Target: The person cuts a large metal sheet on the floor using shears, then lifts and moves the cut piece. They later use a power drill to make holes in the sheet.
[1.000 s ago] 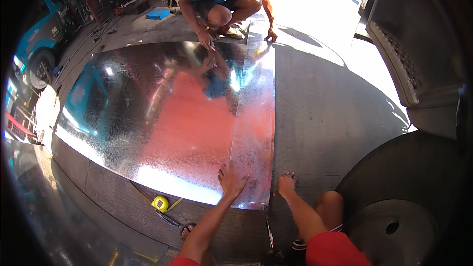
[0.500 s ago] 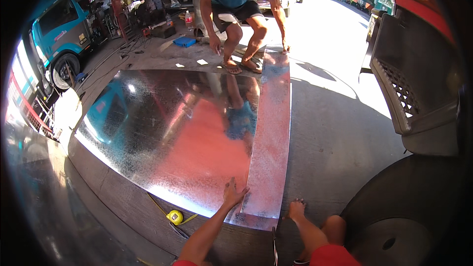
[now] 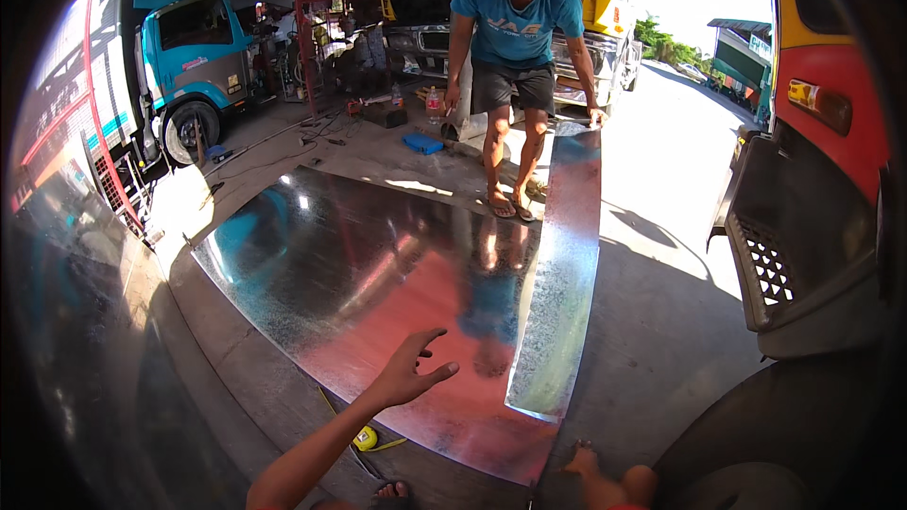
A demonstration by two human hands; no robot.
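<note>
Hands: L [image 3: 406, 378] splayed over metal sheet [image 3: 350, 274], R [image 3: 584, 461] can't tell; bottle [image 3: 434, 106] nr blue case [image 3: 422, 144].

Glare upper right, reflections on metal sheet [image 3: 364, 307], dark edges

Open air lies above the large metal sheet [image 3: 378, 307], but a raised strip [image 3: 565, 264] blocks its right side.
</note>
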